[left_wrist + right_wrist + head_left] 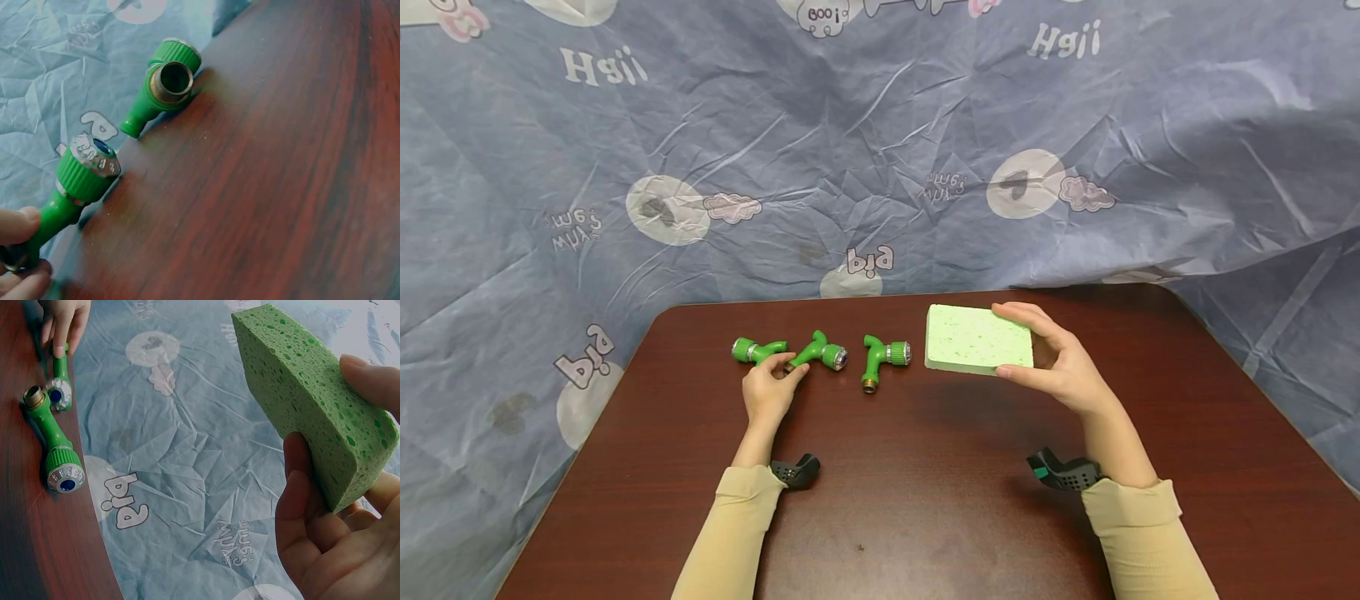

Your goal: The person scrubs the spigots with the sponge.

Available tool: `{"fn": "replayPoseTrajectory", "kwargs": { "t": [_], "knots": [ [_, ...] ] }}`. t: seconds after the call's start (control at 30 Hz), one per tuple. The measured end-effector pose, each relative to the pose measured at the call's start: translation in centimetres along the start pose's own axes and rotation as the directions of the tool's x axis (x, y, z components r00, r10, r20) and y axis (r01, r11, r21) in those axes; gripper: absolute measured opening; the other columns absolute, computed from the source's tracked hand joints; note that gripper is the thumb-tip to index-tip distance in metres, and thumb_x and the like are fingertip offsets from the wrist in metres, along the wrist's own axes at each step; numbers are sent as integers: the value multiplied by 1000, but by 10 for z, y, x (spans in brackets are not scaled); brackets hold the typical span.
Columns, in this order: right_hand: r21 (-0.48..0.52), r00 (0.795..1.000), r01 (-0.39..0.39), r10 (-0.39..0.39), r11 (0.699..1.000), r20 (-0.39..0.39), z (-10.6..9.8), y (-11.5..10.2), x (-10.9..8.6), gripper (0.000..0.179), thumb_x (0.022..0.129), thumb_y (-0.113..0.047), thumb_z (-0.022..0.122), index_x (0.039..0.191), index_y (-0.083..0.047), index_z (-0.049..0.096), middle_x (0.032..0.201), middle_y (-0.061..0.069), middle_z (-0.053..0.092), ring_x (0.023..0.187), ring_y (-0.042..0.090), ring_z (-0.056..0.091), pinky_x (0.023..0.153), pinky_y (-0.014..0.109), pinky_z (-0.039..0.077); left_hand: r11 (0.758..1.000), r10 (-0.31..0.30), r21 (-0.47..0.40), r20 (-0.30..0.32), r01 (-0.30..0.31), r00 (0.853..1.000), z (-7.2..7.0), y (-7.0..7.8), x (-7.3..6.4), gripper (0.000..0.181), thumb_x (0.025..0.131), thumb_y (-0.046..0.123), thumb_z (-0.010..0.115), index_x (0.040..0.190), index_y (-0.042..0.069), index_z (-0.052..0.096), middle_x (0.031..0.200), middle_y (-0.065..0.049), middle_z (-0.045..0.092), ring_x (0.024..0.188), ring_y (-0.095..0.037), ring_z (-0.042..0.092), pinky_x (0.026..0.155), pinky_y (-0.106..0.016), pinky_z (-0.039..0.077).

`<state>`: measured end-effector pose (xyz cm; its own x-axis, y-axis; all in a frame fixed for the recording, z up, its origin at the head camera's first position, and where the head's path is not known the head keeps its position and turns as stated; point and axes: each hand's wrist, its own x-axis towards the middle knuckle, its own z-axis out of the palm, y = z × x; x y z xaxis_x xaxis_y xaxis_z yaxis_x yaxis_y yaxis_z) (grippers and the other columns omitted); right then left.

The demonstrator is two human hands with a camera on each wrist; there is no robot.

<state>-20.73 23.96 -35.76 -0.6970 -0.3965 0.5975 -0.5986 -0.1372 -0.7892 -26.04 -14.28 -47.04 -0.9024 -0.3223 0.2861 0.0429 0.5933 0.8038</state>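
Green sponge (978, 338) gripped by right hand (1066, 365), middle tap (817, 350) pinched by left hand (767, 390).
Probably light; best held by edges.

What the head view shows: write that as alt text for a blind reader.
A person's right grip holds a pale green sponge above a brown table; the left grip pinches the middle of three green taps.

Your screened-off tabletop recording spot, the kind of room hidden from view, a dark reddish-brown wood-grain table (925, 517) before you, a creased grey-blue sheet (820, 150) hanging behind it, printed with pale circles (1026, 204), clouds (1086, 194) and lettering (870, 261), black wrist-worn gear (1067, 473) on you.
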Motion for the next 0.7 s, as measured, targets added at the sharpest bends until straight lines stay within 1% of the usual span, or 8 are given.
{"fn": "replayPoseTrajectory", "kwargs": {
  "t": [0.13,0.2,0.27,0.33,0.4,0.53,0.57,0.7],
  "knots": [
    [-5,1000,-1,1,1000,0,0,0,0,67,70,24,65,132,16,39,131,22,38,103,21,48,76,22,50,992,-9,-127,-41,3,999,0,2,1,31,77,17,78,105,4,71,85,-11,69,72,-22,63,59,-21,45],
    [-5,1000,4,-4,1000,2,0,0,0,67,70,24,66,132,15,40,132,20,39,103,21,48,76,22,50,974,-18,-227,-57,4,998,-2,6,1,31,76,10,78,105,0,71,90,-13,69,75,-21,64,59,-14,47],
    [-2,1000,11,-11,1000,4,-1,1,0,68,70,24,66,132,15,40,132,19,39,103,21,48,76,22,50,940,-36,-341,-60,14,998,-6,14,2,31,74,4,78,104,-2,70,93,-17,68,77,-20,66,60,-11,49],
    [-2,1000,13,-13,1000,4,-1,1,0,68,70,23,66,132,15,40,132,18,40,103,21,48,76,22,50,891,-51,-453,-45,25,998,-12,25,2,32,72,-2,79,102,-4,69,95,-20,66,77,-17,67,62,-13,52],
    [-3,1000,13,-13,1000,4,-1,1,0,68,70,23,66,132,14,40,131,18,40,102,21,48,76,22,50,849,-59,-527,-29,35,998,-19,36,2,33,69,-5,79,101,-5,69,94,-20,65,75,-13,67,63,-16,54],
    [-9,1000,12,-12,1000,2,-1,1,-1,68,70,23,66,132,14,41,131,20,39,103,21,48,76,22,50,783,-48,-620,13,46,999,-31,57,-1,35,68,-10,78,102,-7,69,89,-15,65,71,-9,67,65,-20,56],
    [-11,1000,9,-9,1000,2,-1,0,-1,68,70,24,66,132,14,41,131,20,39,103,21,48,77,22,49,772,-39,-634,21,44,999,-33,61,-2,35,68,-10,78,102,-8,69,88,-13,65,72,-11,67,65,-21,56],
    [-16,1000,5,-5,1000,3,-1,0,-2,69,69,24,66,133,13,41,132,19,39,103,20,48,76,21,49,710,-1,-703,63,45,998,-40,74,-7,39,68,-12,77,105,-11,66,84,-4,68,75,-13,68,68,-25,57]
  ]
}}
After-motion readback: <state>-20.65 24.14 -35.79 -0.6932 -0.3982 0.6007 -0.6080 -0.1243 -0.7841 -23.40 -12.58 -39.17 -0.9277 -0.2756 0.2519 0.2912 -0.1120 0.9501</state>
